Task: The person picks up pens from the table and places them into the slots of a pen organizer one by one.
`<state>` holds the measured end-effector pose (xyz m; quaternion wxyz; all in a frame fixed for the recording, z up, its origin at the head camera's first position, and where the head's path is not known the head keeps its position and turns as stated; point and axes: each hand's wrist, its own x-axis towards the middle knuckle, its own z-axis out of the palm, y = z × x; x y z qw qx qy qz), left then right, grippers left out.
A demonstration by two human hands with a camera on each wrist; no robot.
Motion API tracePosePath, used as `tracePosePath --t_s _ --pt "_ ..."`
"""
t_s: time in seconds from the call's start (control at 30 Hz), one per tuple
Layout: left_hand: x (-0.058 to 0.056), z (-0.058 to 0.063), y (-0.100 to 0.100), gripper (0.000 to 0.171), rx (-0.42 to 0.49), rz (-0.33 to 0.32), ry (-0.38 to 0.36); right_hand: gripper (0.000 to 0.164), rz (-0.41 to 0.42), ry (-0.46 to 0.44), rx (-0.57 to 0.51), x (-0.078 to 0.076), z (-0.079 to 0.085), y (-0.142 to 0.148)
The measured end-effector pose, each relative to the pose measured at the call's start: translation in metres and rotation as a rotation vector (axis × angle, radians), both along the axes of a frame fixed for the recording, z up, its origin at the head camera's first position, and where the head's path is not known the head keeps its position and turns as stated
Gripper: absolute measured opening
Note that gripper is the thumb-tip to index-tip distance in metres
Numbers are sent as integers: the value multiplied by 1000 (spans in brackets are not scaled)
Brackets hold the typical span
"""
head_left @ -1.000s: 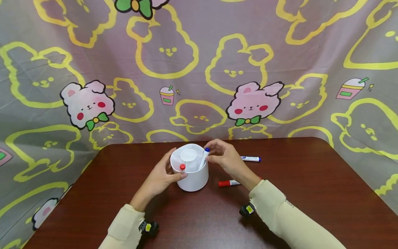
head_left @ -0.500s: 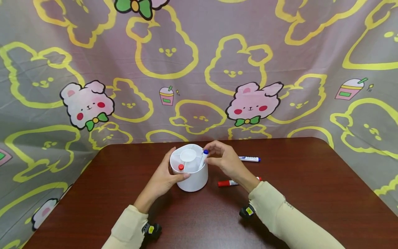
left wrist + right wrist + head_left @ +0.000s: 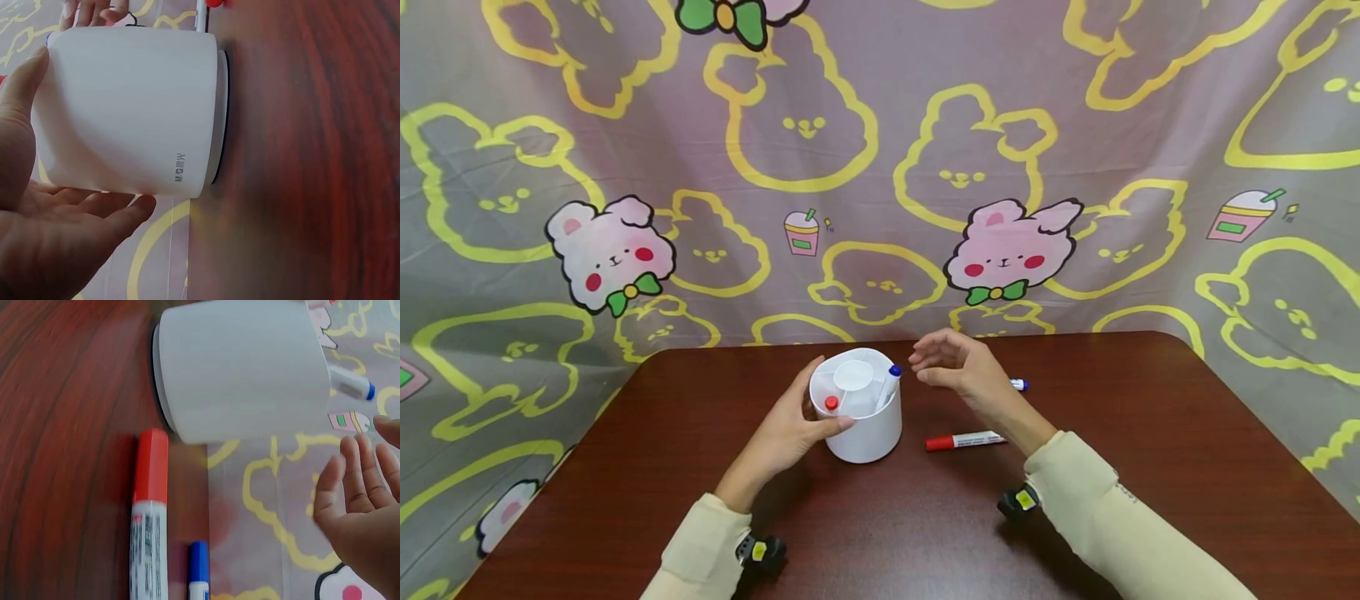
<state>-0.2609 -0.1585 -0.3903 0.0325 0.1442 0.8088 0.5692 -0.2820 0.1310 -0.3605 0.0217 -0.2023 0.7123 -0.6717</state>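
Note:
A white round pen holder (image 3: pixel 865 440) with inner dividers stands upright on the table. My left hand (image 3: pixel 790 425) grips its left side, thumb at the front rim and fingers round the far side. In the holder's right part leans a whiteboard marker with a blue end (image 3: pixel 887 390). A red-ended marker (image 3: pixel 831 403) pokes up at the front left, its lower part hidden. My right hand (image 3: pixel 966 377) hovers just right of the holder, holding nothing, fingers loosely bent; the right wrist view shows the fingers (image 3: pixel 357 481) apart from the blue-ended marker (image 3: pixel 353 384).
On the brown table (image 3: pixel 880 542), right of the holder, lies a red-capped marker (image 3: pixel 958 442). Behind the right forearm a blue-capped marker (image 3: pixel 1019 385) is partly hidden. A patterned curtain (image 3: pixel 880 167) hangs along the table's back edge.
My right hand has let go of the blue-ended marker and moved right, away from the holder. That marker stays leaning inside. The left hand keeps its grip.

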Motion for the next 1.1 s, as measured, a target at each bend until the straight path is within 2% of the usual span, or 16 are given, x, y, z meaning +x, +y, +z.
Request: tracePosePath --t_s 0.37,0.77,1.1 --pt "-1 4 -8 100 12 -66 -13 30 -60 -16 24 -6 -6 37" --pt "-2 9 -18 96 -9 -94 -34 35 -132 -56 106 -10 -21 83" --pt "0 13 -24 89 -14 -102 -49 35 -171 -76 170 -15 -27 103"
